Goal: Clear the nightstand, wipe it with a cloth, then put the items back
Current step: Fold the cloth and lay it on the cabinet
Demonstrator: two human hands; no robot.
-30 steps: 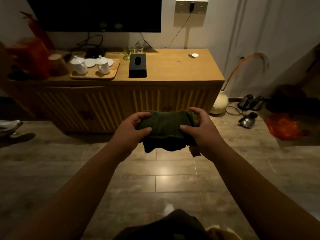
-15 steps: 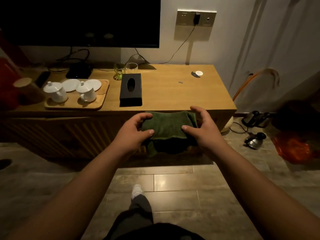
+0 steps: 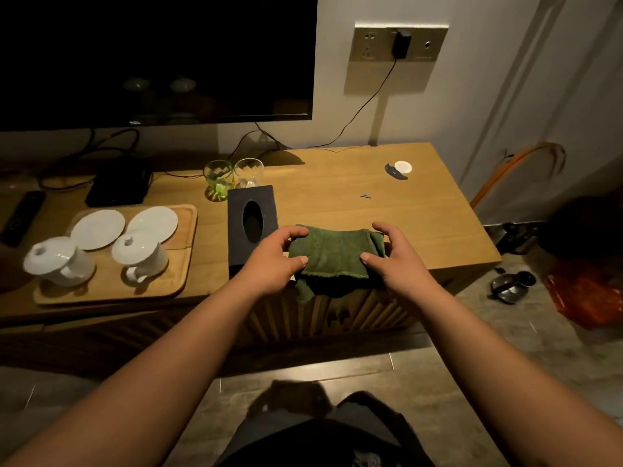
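Observation:
A folded green cloth point(image 3: 332, 254) hangs between my two hands over the front edge of the wooden cabinet top point(image 3: 397, 217). My left hand point(image 3: 269, 261) pinches its left side, thumb on top. My right hand point(image 3: 396, 259) pinches its right side the same way. A loose corner of the cloth dangles below. Just left of my left hand stands a black tissue box point(image 3: 251, 220). A wooden tray point(image 3: 183, 264) at the left carries two white lidded cups point(image 3: 141, 256) and two white saucers point(image 3: 97, 229).
Two glasses point(image 3: 232, 176) stand behind the tissue box. A black box point(image 3: 118, 187) and a remote point(image 3: 22, 217) lie at the far left. A small white cap point(image 3: 403, 166) sits at the back right. A TV point(image 3: 151, 55) hangs above. Kettles point(image 3: 510, 284) and an orange bag point(image 3: 586, 298) lie on the floor, right.
I have walked closer to the cabinet. Both hands, still holding the cloth, have moved forward and now hover over its front edge.

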